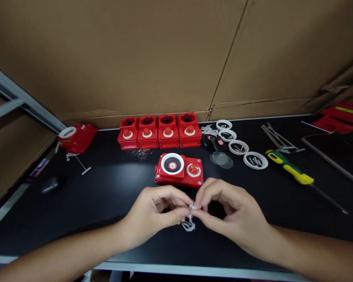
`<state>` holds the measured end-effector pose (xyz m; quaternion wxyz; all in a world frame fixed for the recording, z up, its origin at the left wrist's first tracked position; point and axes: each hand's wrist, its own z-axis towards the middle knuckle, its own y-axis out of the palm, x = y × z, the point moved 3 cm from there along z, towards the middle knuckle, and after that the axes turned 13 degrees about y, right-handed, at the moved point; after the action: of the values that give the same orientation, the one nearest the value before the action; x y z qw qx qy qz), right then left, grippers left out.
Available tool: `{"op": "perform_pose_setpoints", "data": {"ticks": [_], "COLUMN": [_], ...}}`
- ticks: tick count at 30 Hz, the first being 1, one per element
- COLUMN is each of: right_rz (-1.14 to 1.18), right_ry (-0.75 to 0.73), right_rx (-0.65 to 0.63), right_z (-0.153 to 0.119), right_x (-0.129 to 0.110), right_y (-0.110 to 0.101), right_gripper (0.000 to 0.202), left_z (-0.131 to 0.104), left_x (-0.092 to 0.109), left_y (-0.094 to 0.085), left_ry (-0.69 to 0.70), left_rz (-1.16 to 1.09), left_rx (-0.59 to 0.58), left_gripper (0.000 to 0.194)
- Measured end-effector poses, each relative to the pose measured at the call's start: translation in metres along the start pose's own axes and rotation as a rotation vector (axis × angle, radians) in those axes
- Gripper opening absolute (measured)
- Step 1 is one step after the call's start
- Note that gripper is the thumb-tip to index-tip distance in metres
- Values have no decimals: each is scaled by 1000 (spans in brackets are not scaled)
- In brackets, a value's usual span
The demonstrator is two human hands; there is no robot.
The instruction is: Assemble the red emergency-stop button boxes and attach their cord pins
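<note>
Item examined: one small whitish, cord-like piece (190, 225), located between 5 and 6 o'clock from the centre of the view. A compact, bunched portion forms its 12 o'clock end; a narrow section runs down from it to thin, slack loops at 6 o'clock. The bunched portion is pinched between the fingertips of the left hand (148, 211) at 9 o'clock and the right hand (237, 209) at 3 o'clock. Material and knotting: too small to determine.

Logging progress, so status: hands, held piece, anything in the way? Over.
Left hand, right hand: both pinching white cord. Red unit just beyond them. Screwdriver off right, clear of both.
</note>
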<state>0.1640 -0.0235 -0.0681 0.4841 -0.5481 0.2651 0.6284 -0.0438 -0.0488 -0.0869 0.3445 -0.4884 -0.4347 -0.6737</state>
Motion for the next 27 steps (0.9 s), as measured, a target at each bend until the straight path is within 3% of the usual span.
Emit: {"op": "perform_pose_setpoints", "data": {"ticks": [10,20,27], "right_rz": [-217,-225,-231], "right_ry": [-220,-257,-280], "right_rx": [-39,-78,-67], "right_z": [-1,-6,-10], "right_x": [-6,-9,-11], "right_y": [-3,-5,-4], "right_gripper": [9,9,9], "left_z": [2,3,0], "left_x": [1,-4,-4], "left_y": [-3,-5,-3], "left_ry": [-98,-257,-247], "left_rz": [-58,-171,-161], "left_rx": [-10,-73,-79], "left_gripper": [38,46,41]}}
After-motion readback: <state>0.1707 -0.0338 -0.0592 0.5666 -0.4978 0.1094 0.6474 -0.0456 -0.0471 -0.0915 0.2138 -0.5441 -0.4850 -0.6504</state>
